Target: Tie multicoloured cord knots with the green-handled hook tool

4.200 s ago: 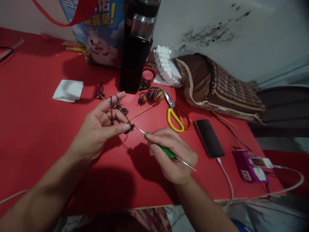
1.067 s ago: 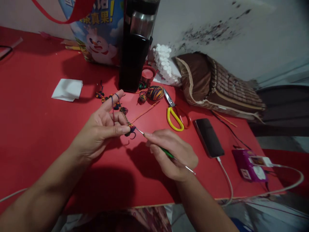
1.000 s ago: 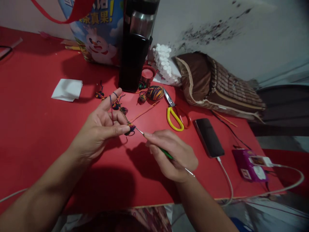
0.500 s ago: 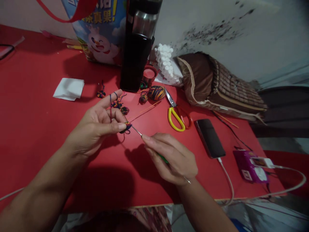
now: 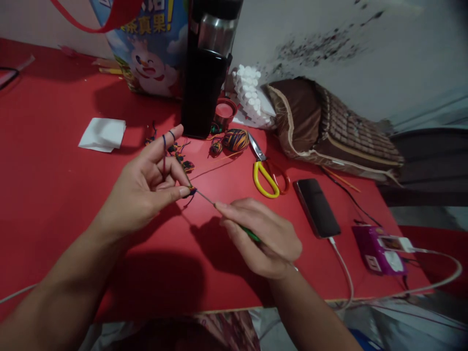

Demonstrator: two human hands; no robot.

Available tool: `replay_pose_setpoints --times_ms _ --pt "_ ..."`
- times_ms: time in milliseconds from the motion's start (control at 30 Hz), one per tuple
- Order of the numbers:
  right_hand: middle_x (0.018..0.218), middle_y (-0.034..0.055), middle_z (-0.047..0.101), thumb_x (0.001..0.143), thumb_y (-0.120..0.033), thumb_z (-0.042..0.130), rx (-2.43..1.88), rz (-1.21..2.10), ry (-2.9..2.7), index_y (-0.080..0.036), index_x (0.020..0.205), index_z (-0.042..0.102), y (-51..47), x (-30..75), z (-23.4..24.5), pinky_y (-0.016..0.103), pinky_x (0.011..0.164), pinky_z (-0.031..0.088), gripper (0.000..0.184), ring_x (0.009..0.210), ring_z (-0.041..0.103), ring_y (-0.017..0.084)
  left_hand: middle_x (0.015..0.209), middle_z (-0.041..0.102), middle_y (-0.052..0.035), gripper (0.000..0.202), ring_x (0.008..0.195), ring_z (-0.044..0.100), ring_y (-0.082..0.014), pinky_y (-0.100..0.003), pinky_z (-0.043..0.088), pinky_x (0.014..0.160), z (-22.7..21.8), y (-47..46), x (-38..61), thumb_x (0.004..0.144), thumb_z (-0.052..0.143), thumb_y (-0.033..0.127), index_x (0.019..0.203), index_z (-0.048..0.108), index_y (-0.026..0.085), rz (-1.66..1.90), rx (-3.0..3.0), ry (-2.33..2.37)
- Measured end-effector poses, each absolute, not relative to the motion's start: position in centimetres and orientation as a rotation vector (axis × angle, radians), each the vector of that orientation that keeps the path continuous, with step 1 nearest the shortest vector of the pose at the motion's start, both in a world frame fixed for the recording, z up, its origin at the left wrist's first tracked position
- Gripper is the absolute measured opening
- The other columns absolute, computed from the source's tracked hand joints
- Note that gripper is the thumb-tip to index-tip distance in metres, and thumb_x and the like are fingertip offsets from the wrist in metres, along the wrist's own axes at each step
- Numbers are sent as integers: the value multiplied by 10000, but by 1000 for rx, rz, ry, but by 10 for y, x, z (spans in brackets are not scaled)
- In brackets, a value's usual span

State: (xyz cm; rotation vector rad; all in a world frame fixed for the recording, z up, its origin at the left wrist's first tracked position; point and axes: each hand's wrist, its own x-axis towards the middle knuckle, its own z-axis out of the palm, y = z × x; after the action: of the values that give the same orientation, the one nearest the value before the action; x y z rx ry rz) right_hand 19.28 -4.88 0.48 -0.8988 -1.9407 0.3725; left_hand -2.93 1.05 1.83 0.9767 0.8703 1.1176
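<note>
Between thumb and fingers, my left hand (image 5: pixel 146 187) pinches a small multicoloured crochet piece (image 5: pixel 191 191). Dark yarn loops around its raised index finger. My right hand (image 5: pixel 261 236) grips a crochet hook (image 5: pixel 205 197) with a green handle, its thin metal shaft reaching to the crochet piece; the tip is hidden at the stitches. From the work a strand runs back toward a multicoloured yarn ball (image 5: pixel 236 140), with a smaller yarn ball (image 5: pixel 216 148) beside it. Behind my left hand lie small crocheted bits (image 5: pixel 187 166), partly covered by the fingers.
Scissors (image 5: pixel 266 180) with yellow and red handles lie right of the yarn. Farther right are a phone (image 5: pixel 317 208) on a cable and a purple box (image 5: pixel 378 249). A black bottle (image 5: pixel 203 92), a printed bag (image 5: pixel 153 58) and a brown cushion-like bag (image 5: pixel 343 131) stand behind. Folded white paper (image 5: pixel 103 134) lies left.
My left hand has tilted and its index finger has risen slightly, now partly covering a crocheted bit behind it. The crochet piece has turned in the fingers. The right hand has shifted slightly right.
</note>
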Motion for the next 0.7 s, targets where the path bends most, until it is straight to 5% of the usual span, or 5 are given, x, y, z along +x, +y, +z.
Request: replay_pose_setpoints --times_ms 233,700 --pt "910 75 806 936 -5 687 -865 337 -1907 -171 1277 769 -49 192 4 274 650 679 388 802 782 167 786 784 -5 1019 686 680 -157 -238 572 647 14 11 -27 715 959 75 1614 549 328 1018 906 784" --pt "941 92 806 921 -5 691 -872 269 -1949 -145 1225 776 -49 194 3 247 703 678 346 832 783 159 744 739 19 795 653 646 -128 -223 579 650 16 8 -24 669 977 73 1401 741 276 1028 809 812"
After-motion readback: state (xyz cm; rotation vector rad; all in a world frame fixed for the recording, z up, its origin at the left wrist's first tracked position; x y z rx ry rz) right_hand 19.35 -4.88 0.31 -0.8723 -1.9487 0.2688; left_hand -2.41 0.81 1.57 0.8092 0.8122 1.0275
